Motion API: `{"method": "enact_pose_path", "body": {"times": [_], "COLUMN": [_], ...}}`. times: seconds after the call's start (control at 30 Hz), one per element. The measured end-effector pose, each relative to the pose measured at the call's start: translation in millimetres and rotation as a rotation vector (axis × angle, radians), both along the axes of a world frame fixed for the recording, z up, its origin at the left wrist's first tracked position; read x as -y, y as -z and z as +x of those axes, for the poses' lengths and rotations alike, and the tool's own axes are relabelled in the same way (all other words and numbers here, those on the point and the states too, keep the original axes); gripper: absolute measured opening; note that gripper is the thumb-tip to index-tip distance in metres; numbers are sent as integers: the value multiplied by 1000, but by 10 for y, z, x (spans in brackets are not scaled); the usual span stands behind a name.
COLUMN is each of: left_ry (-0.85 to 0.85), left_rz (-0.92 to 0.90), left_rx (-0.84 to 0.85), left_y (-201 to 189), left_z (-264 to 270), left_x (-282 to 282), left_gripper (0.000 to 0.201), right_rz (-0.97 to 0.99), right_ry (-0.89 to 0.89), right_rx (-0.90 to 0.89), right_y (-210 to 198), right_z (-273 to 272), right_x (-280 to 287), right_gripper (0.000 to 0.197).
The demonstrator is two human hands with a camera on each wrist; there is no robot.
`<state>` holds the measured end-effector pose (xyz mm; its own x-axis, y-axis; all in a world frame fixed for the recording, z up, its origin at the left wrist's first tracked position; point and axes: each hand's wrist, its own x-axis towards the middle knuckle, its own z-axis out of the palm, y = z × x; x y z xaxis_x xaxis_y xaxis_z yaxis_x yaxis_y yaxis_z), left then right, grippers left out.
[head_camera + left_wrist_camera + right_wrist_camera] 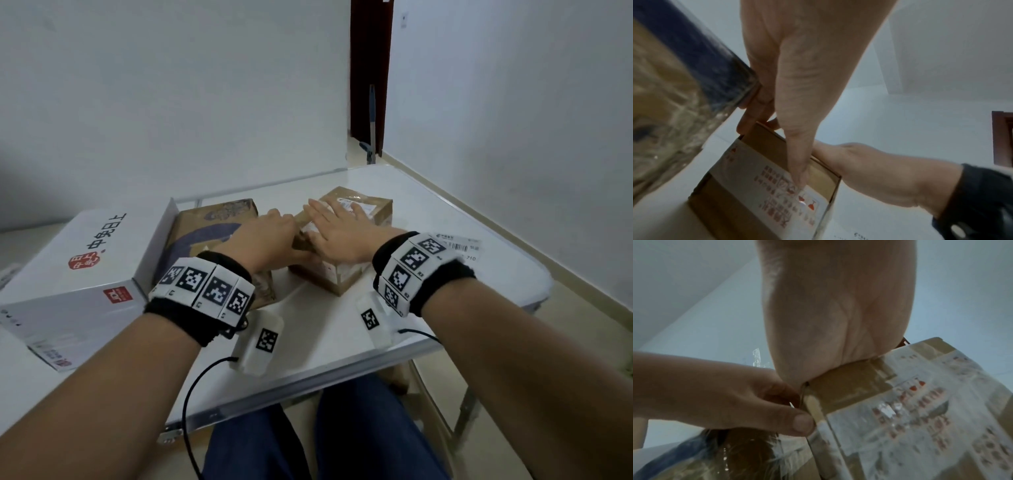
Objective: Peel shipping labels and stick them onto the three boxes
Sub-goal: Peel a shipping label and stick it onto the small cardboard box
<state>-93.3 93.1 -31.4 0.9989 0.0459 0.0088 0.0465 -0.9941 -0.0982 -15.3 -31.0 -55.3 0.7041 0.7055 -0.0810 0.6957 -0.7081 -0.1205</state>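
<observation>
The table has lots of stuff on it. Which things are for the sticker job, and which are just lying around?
For the job:
small brown box, with the right hand flat on top and the left hand gripping its side
patterned brown box
white box
shipping label sheet

Just lying about:
white table underneath
mop by the doorway

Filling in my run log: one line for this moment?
right hand flat on small box | left hand holds its left edge | spare label on table
</observation>
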Motion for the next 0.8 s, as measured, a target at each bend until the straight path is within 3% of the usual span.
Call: {"method": "enact_pose_path", "body": {"times": [0.27,0.53,0.8], "left_ry": [-85,-75,-65], "left_rz": [44,34,154], "left_rx": [-6,21,159], "left_y": [5,31,80], "left_z": [144,165,99], "left_x": [-56,-101,-20], "left_gripper": [58,51,58], "right_rz": [-56,-70,-163], "right_ry": [117,104,74], "right_rx": [-72,-86,-76], "right_y": [-8,-11,-86], "right_z": [-85,-106,-71], "right_x": [-20,-6,106], "right_gripper": [62,65,66]}}
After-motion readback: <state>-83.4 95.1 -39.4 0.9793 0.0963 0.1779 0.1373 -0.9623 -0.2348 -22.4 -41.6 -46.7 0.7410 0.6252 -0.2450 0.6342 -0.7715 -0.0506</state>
